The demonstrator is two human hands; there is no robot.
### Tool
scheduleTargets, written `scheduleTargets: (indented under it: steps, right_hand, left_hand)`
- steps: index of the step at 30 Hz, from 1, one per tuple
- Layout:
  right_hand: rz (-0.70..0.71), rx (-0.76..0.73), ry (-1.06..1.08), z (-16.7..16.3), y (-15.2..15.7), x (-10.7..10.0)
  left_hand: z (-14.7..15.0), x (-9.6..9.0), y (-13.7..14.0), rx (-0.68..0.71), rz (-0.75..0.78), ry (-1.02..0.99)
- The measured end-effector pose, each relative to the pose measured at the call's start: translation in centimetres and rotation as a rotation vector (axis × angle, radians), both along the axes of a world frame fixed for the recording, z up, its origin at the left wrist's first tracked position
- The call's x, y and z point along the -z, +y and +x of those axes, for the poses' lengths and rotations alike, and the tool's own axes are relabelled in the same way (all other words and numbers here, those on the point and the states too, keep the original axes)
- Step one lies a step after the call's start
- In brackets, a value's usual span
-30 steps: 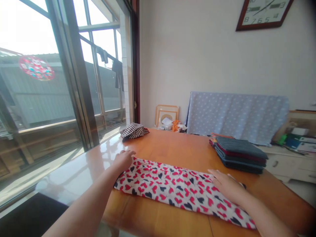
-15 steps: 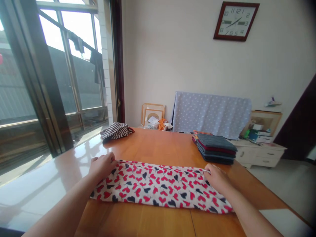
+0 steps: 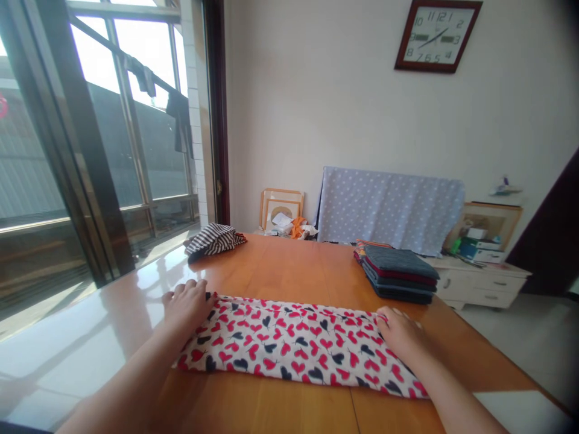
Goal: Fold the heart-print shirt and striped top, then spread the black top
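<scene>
White heart-printed cloth [image 3: 296, 346] lies flat by the table's [image 3: 284, 268] near edge, left hand [image 3: 186, 304] and right hand [image 3: 401, 331] at its ends, pinching or not I can't tell, dark stack [image 3: 400, 274] folded, striped bundle [image 3: 216, 240] rumpled.

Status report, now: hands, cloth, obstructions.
Left hand and right hand at opposite ends of heart-print cloth. Cloth lies flat on table. Folded stack and striped bundle beyond, neither touching cloth.
</scene>
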State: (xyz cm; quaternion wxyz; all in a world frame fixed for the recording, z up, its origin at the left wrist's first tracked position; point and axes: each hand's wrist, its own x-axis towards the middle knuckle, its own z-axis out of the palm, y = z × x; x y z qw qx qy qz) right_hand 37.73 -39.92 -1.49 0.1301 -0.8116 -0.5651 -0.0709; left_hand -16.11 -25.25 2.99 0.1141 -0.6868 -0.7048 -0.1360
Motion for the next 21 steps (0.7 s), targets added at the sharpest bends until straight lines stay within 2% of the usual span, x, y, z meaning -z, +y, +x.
scheduleTargets:
  steps: [4, 7, 9, 12, 16, 21]
  right_hand:
    - [0.072, -0.050, -0.020, -0.2, 0.1, -0.8]
    - [0.037, -0.187, 0.027, -1.0, 0.1, -1.3]
    - [-0.011, -0.251, 0.042, -1.8, -0.1, -0.9]
    - [-0.085, -0.246, 0.017, -2.4, -0.7, 0.6]
    - [-0.144, -0.196, 0.018, -2.1, -1.5, 2.7]
    - [-0.140, -0.174, 0.052, -1.9, -1.7, 3.0]
  left_hand:
    - [2.4, -1.0, -1.8, 0.054, 0.146, 0.009]
    - [4.3, -1.2, -3.3, 0.163, 0.066, 0.017]
    - [5.1, -0.6, -4.0, 0.230, -0.037, 0.021]
    - [5.2, 1.1, -4.4, 0.274, -0.130, 0.001]
    - [3.9, 3.3, -4.0, 0.241, -0.190, -0.030]
    - [2.8, 4.1, -3.6, 0.238, -0.235, -0.061]
